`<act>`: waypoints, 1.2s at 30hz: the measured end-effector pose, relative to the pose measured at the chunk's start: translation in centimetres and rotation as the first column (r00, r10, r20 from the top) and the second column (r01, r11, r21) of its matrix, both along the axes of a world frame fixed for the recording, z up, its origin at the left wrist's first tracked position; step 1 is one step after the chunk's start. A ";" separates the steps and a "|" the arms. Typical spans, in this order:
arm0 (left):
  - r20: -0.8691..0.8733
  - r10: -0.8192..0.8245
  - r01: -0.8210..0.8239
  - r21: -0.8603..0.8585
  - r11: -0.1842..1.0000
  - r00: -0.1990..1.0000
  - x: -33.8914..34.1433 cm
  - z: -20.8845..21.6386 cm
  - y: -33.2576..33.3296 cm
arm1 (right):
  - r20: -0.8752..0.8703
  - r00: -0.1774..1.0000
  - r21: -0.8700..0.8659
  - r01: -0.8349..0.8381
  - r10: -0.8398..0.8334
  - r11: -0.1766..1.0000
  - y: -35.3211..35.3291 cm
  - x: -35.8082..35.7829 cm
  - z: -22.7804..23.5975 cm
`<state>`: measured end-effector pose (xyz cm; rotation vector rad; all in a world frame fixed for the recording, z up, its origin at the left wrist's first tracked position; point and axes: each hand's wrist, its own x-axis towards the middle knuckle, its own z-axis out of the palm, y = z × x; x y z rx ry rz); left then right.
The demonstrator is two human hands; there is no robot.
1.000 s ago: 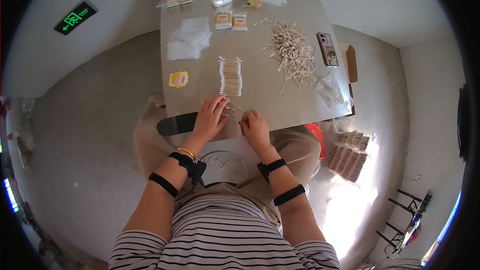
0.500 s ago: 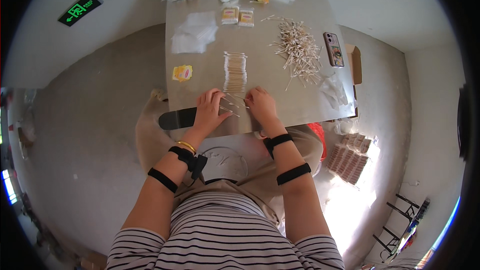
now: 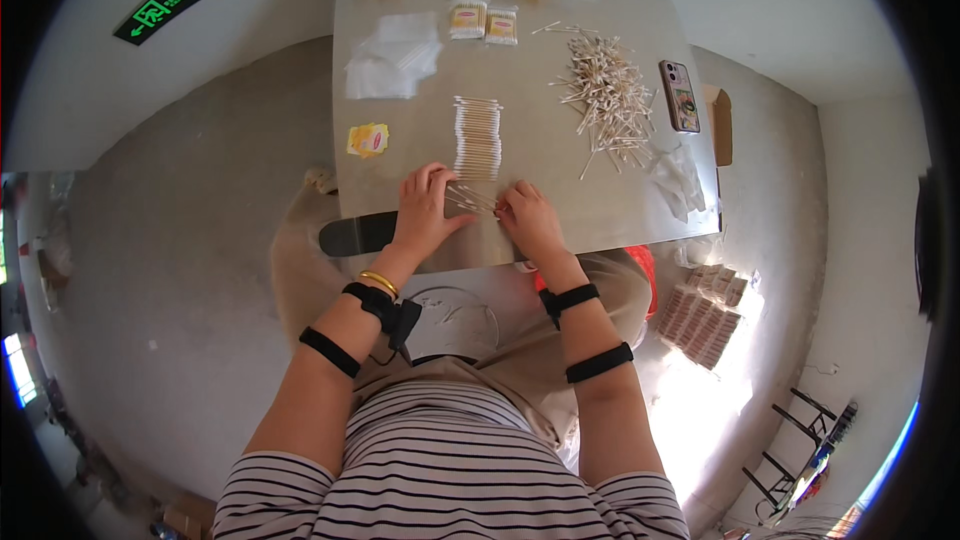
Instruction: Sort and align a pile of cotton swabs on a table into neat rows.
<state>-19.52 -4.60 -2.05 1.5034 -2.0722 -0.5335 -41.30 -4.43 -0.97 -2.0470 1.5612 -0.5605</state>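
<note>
Several loose cotton swabs (image 3: 470, 199) lie slantwise on the table between my two hands. My left hand (image 3: 424, 210) is at their left ends, its thumb spread away from its curved fingers. At their right ends, my right hand (image 3: 531, 222) has its fingertips pinched together on the swabs; the fingers partly hide the tips. Just beyond my hands, a neat row of cotton swabs (image 3: 478, 140) lies side by side. A large jumbled heap of cotton swabs (image 3: 608, 95) spreads over the right part of the table.
The metal table (image 3: 540, 140) also bears yellow cards (image 3: 368, 140), clear plastic bags (image 3: 393, 57), two filled swab packs (image 3: 468, 21) and a phone (image 3: 679, 97). Crumpled plastic (image 3: 678, 183) sits near the right edge. Stacked packs (image 3: 700, 318) stand on the floor at right.
The loose swabs between my hands are gathered closer and lie more nearly parallel. My right hand has shifted slightly right and nearer. The whole view has shifted a little.
</note>
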 end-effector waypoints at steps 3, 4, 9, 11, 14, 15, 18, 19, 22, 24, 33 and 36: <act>0.016 0.009 -0.009 0.005 1.000 1.000 1.1 -0.1 0.4 | -0.046 0.997 -0.037 -0.065 0.063 0.997 -0.1 -0.2 0.3; 0.017 0.011 -0.011 0.005 1.000 1.000 1.4 -0.1 0.4 | 0.016 0.999 0.018 -0.043 0.042 0.999 -0.1 -0.3 0.5; 0.027 0.047 -0.047 -0.026 0.999 0.999 1.7 -0.6 0.9 | -0.055 0.998 -0.015 0.027 -0.028 1.000 -1.5 -0.9 1.1; 0.031 0.069 -0.068 -0.018 0.998 0.997 1.4 -0.7 1.2 | -0.123 0.992 -0.059 -0.026 0.018 0.998 -2.1 -0.7 0.9; 0.038 0.083 -0.082 -0.010 0.997 0.996 0.0 0.0 0.9 | -0.064 0.997 -0.050 -0.055 0.052 0.997 -2.6 0.5 0.9; 0.031 0.083 -0.082 -0.007 0.997 0.996 -0.3 0.1 0.7 | -0.064 0.996 -0.050 -0.058 0.054 0.997 -2.7 0.8 0.9; 0.015 0.086 -0.085 -0.047 0.995 0.996 -1.4 0.1 -0.3 | 0.083 0.996 0.000 0.028 -0.027 1.000 -2.7 1.0 1.0; 0.014 0.086 -0.085 -0.048 0.995 0.996 -1.6 0.1 -0.5 | 0.110 0.989 0.047 0.098 -0.103 0.994 -2.5 0.7 1.1; 0.020 0.093 -0.092 -0.069 0.993 0.995 -2.1 -0.1 -0.8 | 0.175 0.963 -0.008 0.209 -0.204 0.978 -1.4 -0.3 1.2; -0.076 0.084 -0.092 -0.100 0.991 0.994 -1.9 -0.4 -0.4 | 0.221 0.950 -0.111 0.249 -0.221 0.962 -0.6 -0.3 1.0; -0.489 -0.002 0.049 0.084 0.995 0.872 -3.3 -1.0 -1.1 | 0.604 0.771 0.003 0.252 -0.202 0.968 -1.2 6.5 -1.9; -0.616 0.061 0.021 0.125 0.992 0.786 -3.8 -0.9 -1.1 | 0.629 0.750 0.006 0.258 -0.205 0.966 -1.2 7.2 -1.7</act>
